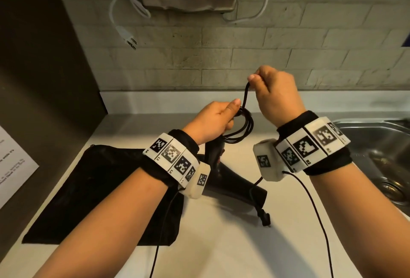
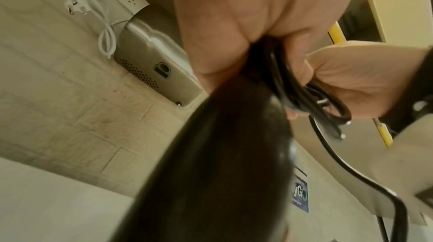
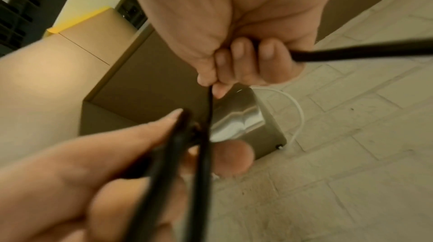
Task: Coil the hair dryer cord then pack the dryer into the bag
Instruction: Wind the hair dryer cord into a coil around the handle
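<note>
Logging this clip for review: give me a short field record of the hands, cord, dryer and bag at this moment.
left hand: grips the coiled loops of the cord and the dryer's handle
right hand: pinches a raised strand of cord
hair dryer: black, above the counter, partly hidden by the wrists
bag: black, flat on the counter, left of the dryer
stage: coiling under way, dryer not packed

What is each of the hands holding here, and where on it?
Left hand grips the gathered loops of the dryer cord, beside the hair dryer handle. Right hand pinches the cord's free strand just above those loops.
</note>
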{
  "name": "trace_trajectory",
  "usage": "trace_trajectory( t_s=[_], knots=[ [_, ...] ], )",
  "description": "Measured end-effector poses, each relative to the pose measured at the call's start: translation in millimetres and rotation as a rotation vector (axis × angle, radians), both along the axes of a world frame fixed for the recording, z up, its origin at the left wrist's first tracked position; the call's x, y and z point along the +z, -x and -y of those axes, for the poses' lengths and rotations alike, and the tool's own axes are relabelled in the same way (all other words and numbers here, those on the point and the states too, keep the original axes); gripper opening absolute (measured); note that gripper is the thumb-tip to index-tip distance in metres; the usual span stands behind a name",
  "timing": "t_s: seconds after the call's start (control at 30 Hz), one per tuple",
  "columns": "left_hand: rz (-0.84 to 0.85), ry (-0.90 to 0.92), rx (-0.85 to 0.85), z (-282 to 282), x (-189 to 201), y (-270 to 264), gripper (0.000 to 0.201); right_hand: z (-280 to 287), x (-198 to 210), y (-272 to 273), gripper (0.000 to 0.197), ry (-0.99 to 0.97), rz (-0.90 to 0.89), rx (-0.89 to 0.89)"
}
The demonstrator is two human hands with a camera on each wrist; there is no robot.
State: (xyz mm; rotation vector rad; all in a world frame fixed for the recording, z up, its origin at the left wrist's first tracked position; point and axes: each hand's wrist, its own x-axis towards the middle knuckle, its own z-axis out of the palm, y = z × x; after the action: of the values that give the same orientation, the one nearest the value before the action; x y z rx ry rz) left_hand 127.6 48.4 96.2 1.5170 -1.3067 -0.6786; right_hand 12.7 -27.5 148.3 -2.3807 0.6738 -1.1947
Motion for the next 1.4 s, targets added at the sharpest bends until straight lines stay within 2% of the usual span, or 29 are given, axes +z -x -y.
trace_trajectory(
  t_s=[0.1, 0.2, 0.43, 0.63, 0.77, 0.9, 1.07, 1.2, 1.3, 1.4],
  knots=[
    [0.006, 0.048, 0.082, 1.4, -1.2, 2.0, 0.041, -12.0, -5.1, 8.0, 0.024, -0.049, 0.058, 0.039],
    [-0.011, 0.095, 0.178, 4.9, -0.5, 2.9, 0.042, -28.5, -14.6, 12.6, 0.024, -0.096, 0.095, 0.114],
    [-0.133, 0.154, 0.317, 6.1, -0.7, -3.6, 0.043, -53.8, -69.8, -1.3, 0.016, -0.131, 0.011, 0.099],
    [-0.184, 0.191, 0.378, 7.3, -3.5, -7.1, 0.046, -65.2, -86.2, -15.3, 0.022, -0.156, 0.004, 0.173],
    [-0.196, 0.213, 0.364, 3.8, -5.5, -9.4, 0.043, -59.9, -90.3, -18.2, 0.026, -0.136, 0.001, 0.164],
    [-0.243, 0.232, 0.288, -0.2, -5.4, -10.1, 0.025, -56.3, -94.9, -18.7, 0.025, -0.105, 0.005, 0.157],
    [-0.203, 0.252, 0.298, 1.1, -7.7, -12.7, 0.021, -43.8, -88.8, -9.5, 0.015, -0.225, 0.067, 0.237],
    [-0.193, 0.256, 0.317, 1.8, -6.5, -10.1, 0.021, -25.5, -86.6, 17.2, 0.030, -0.255, 0.111, 0.128],
    [-0.164, 0.256, 0.334, 3.7, -6.6, -8.6, 0.021, -15.3, -94.4, 40.2, 0.031, -0.309, 0.012, 0.047],
    [-0.146, 0.264, 0.355, 6.6, -7.1, -9.6, 0.022, -13.2, -112.5, 55.7, 0.021, -0.359, -0.233, -0.013]
  ],
)
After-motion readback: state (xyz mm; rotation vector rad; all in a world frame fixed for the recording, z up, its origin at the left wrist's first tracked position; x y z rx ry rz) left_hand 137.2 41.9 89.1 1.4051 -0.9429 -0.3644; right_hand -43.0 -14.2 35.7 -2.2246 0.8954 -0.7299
